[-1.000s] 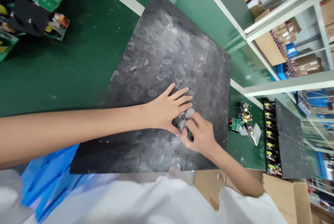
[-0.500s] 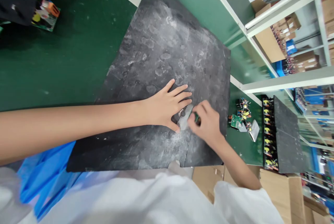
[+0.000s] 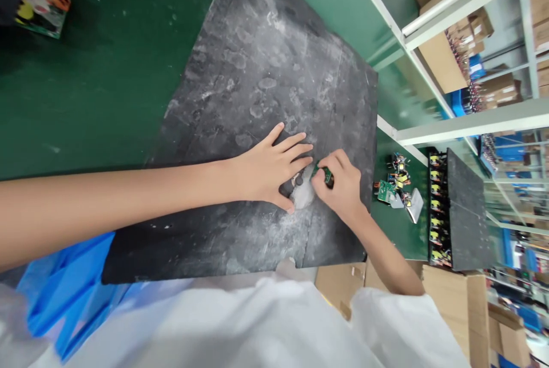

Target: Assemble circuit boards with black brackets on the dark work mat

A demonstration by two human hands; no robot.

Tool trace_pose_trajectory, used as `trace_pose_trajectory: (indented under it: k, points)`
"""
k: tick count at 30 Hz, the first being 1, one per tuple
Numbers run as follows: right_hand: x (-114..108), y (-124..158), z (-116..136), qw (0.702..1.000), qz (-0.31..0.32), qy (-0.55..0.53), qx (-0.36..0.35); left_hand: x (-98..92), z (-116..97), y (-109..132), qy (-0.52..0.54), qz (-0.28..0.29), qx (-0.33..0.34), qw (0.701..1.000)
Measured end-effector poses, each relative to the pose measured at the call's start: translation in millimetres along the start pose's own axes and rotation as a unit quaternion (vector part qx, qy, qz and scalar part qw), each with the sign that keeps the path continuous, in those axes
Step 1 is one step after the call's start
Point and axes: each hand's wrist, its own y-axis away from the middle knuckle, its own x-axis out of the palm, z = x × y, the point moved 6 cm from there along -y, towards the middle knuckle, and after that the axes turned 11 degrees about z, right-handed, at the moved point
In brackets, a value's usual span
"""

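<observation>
Left hand [image 3: 274,170] lay spread over a scuffed, white-smudged black mat [image 3: 266,59]; right hand [image 3: 342,189] pinched a small green board [image 3: 326,174], right of the frame's centre, beside a pale grey patch [image 3: 303,195].

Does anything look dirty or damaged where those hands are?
Yes: the black mat is covered in pale smudges and scuffs that stand out against its dark surface. A grey patch shows between left hand and right hand; residue or wear, I can't tell.

No legible txt AFAICT (blurry).
</observation>
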Motion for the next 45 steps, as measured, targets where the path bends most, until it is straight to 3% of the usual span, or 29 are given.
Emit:
trace_pose_trajectory:
  k: [1, 5, 9, 13, 14, 18, 22, 27, 31, 35, 40, 43, 45]
  points:
    - [0.7, -0.4, -1.3, 1.0, 0.006, 0.003, 0.008, 0.2, 0.0, 0.0, 0.0, 0.002, 0.001, 1.0]
    - [6.3, 0.0, 11.8, 0.993, 0.053, 0.023, -0.098, 0.1, -0.4, 0.0, 0.002, 0.003, 0.008, 1.0]
    - [1.6, -1.5, -2.9, 1.0, 0.006, 0.0, -0.005, 0.0, 0.4, -0.3, 0.006, 0.001, 0.004, 1.0]
    - [8.8, 3.0, 10.2, 0.993, 0.058, 0.024, -0.101, -0.6, -0.4, 0.0, 0.011, -0.005, 0.008, 1.0]
    - [8.2, 3.3, 10.8, 0.993, 0.054, 0.025, -0.107, -0.7, -0.5, 0.1, 0.01, -0.006, 0.009, 1.0]
    - [1.5, -0.4, 0.4, 1.0, 0.009, 0.012, -0.018, -0.1, -0.2, 0.4, 0.005, -0.008, 0.007, 1.0]
    - [4.9, 0.8, 15.6, 0.993, 0.042, 0.034, -0.109, -0.8, -0.6, 1.2, 0.015, -0.018, 0.016, 1.0]
    - [-1.1, -1.2, 1.1, 0.999, -0.01, 0.029, -0.014, -1.4, -0.9, 1.1, 0.006, -0.016, 0.014, 1.0]
    - [3.2, 1.5, 15.4, 0.994, 0.033, 0.037, -0.102, -1.1, -0.8, 1.0, 0.008, -0.013, 0.015, 1.0]
    - [-3.0, 0.5, 2.5, 0.999, -0.012, 0.03, -0.013, -0.5, 0.1, 0.9, 0.004, -0.013, 0.01, 1.0]
    - [2.6, 3.8, 13.7, 0.994, 0.029, 0.028, -0.098, -1.1, -0.6, 1.3, 0.005, -0.006, 0.013, 1.0]
    - [-0.7, 2.5, 1.9, 1.0, -0.003, 0.021, -0.02, -1.8, -0.3, 1.4, 0.006, -0.009, 0.008, 1.0]
    - [0.2, 3.0, 1.5, 1.0, 0.005, 0.019, -0.01, -1.6, -0.5, 1.2, 0.008, -0.007, 0.01, 1.0]
